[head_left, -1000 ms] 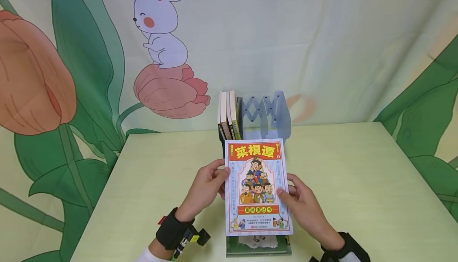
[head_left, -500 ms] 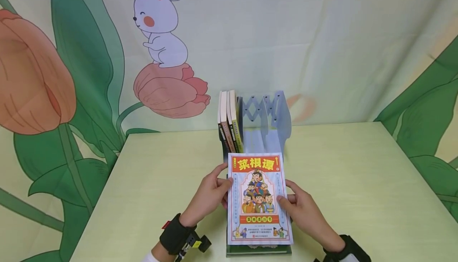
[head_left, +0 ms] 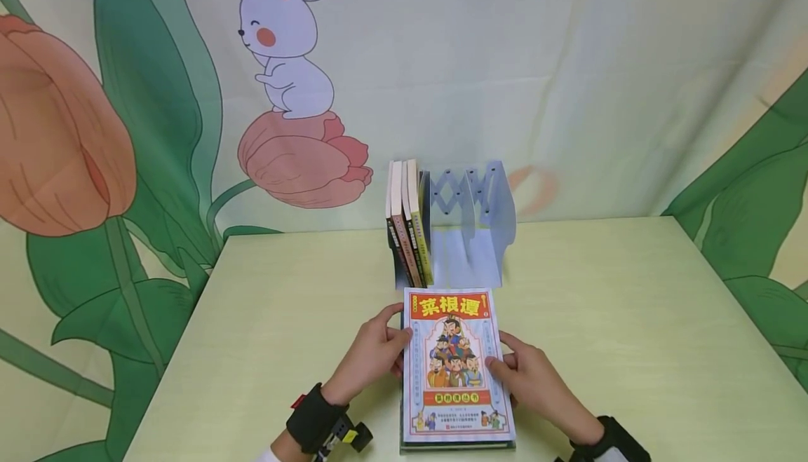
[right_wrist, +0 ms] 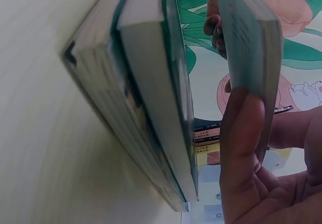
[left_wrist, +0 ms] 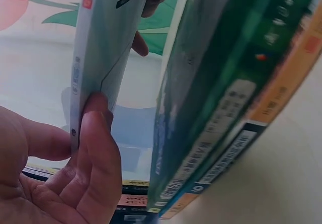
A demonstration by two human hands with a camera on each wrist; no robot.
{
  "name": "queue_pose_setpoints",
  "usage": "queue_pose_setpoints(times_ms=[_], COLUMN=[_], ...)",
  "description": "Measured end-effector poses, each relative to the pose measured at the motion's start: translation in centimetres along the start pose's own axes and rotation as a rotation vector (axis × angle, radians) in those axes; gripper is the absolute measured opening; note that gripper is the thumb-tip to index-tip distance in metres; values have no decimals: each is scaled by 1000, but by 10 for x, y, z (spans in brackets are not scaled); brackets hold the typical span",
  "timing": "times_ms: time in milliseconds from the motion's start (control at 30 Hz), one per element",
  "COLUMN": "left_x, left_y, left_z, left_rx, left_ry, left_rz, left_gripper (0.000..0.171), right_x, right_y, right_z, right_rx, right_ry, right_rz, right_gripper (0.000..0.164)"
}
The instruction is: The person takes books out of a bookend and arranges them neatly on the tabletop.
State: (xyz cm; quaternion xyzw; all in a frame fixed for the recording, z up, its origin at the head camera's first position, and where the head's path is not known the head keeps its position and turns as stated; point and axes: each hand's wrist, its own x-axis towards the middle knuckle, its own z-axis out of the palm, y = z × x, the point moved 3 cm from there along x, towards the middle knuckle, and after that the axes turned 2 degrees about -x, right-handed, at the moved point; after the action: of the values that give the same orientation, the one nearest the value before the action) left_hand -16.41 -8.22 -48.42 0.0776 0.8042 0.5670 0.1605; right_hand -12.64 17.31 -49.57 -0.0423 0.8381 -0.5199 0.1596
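A paperback comic book (head_left: 459,406) with a red title band lies face up between both hands in the head view. My left hand (head_left: 366,355) pinches its left edge, thumb on the cover and fingers beneath. At the opposite edge my right hand (head_left: 536,383) grips it in the same way. Below it is a stack topped by a green hardcover book (head_left: 457,447), mostly covered by the paperback from above. Both wrist views show a gap between the paperback and the green book (left_wrist: 216,83). Under that lies another thick book (right_wrist: 95,53).
Behind the hands stands a grey-blue expandable bookend rack (head_left: 503,216). Several thin books (head_left: 407,238) lean upright in its left section. The pale yellow table (head_left: 631,308) extends to both sides, with a printed curtain (head_left: 442,62) along its back.
Both hands have brought the paperback down and toward the near edge, over the stack. It now hides more of the green book, and more of the rack shows behind it.
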Motion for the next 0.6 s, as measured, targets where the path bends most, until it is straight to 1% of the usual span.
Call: queue_pose_setpoints(times_ms=[233,400,500,600], left_x=[3,4,5,5], left_y=[-7,-12,-15,-18], left_z=[3,5,5,6], left_rx=[23,37,65,105], left_ry=[-1,-13,-16,-13], left_rz=[-12,-24,-30,-19], left_gripper=[54,55,56,55], right_x=[4,6,8,9], right_y=[6,9,11,12], right_z=[5,7,7,7], right_rx=[-74,-136,-173,-197], right_ry=[-1,16,27,39], right_rz=[31,41,53,56], right_gripper=[51,51,53,55])
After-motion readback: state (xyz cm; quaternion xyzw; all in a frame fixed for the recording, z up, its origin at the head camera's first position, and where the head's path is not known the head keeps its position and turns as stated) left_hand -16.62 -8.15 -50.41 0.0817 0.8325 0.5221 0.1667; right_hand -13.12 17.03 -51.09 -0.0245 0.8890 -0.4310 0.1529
